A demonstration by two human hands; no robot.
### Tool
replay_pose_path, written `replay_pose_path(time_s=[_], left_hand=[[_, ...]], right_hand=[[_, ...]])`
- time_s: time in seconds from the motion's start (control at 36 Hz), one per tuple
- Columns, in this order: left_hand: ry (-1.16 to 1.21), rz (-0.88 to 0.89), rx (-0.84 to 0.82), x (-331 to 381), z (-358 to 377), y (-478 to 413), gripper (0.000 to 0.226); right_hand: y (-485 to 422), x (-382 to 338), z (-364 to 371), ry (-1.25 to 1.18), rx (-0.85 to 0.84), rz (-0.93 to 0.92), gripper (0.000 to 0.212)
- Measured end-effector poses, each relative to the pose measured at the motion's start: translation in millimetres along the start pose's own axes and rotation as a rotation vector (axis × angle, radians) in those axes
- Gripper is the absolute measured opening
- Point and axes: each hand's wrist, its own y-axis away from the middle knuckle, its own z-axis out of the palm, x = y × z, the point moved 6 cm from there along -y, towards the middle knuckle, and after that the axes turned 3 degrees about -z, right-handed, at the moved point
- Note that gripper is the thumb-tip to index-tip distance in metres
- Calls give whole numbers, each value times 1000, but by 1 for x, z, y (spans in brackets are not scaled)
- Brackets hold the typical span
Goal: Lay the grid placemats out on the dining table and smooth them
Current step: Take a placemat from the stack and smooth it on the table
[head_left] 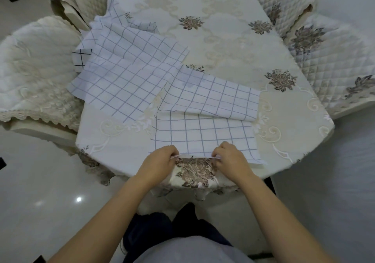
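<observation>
Head view: two hands at the near edge of the dining table (223,39), left hand (160,161) and right hand (229,157) each pinching the near hem of the nearest placemat (203,137), lifted slightly. Its far part (209,96) looks folded back. A second placemat (129,76) lies flat to the left; further grid cloth (107,21) is bunched beyond, count unclear. Four quilted chairs (36,70) surround the table

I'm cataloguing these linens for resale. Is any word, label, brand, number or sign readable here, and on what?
None can be read. The white grid-lined cloth placemats, including the one the left hand and right hand pinch, show only lines; the cream embroidered tablecloth and quilted chair covers show only flowers, scrolls and stitching.
</observation>
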Motion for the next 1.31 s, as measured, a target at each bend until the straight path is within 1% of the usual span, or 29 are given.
replay_pose_path(time_s=[0.06,0.11,0.19,0.28,0.33,0.42,0.44,0.5,0.58,0.61,0.69,0.75,0.81,0.92,1.03,1.11,1.17,1.22,1.31], left_hand=[[67,-9,4,0,-10,5,15],[116,-17,15,-1,-19,10,14],[199,-40,19,-1,-29,14,10],[251,-64,-30,1,-33,17,13],[206,-81,-92,3,-33,19,15],[-27,-77,-179,5,-33,19,19],[-58,-81,-204,6,-32,18,23],[-45,-100,-282,6,-30,19,28],[-54,-114,-386,2,-28,19,23],[-56,-122,-405,0,-27,19,24],[-32,-149,-436,-7,-27,18,36],[-11,-171,-432,-10,-30,15,38],[-4,-180,-407,-13,-35,10,35],[-18,-176,-292,-12,-46,-7,26],[-7,-191,-194,-10,-55,-30,25],[-13,-195,-147,-11,-60,-52,28],[-32,-199,-119,-10,-63,-69,26],[-32,-206,-90,-10,-67,-86,22],[-16,-212,-11,-9,-75,-108,18]], right_hand=[[2,7,-7,7,-19,32,25],[4,11,-13,13,-82,64,24],[8,13,-24,-78,-193,97,15],[13,12,-37,-153,-283,133,16],[16,13,-43,-198,-352,171,13],[22,17,-47,-263,-459,225,8],[25,18,-47,-267,-491,234,6],[31,19,-45,-257,-560,259,2],[40,21,-39,-246,-672,302,24],[43,22,-37,-256,-699,314,26],[46,24,-38,-246,-743,311,21],[44,25,-41,-259,-729,319,21],[38,27,-46,-266,-681,328,18],[22,30,-58,-226,-546,304,22],[2,36,-61,-191,-424,298,7],[-17,45,-63,-141,-319,289,26],[-29,51,-65,-99,-266,294,30],[-42,57,-69,-73,-208,311,28],[-61,65,-78,-30,-119,315,16]])
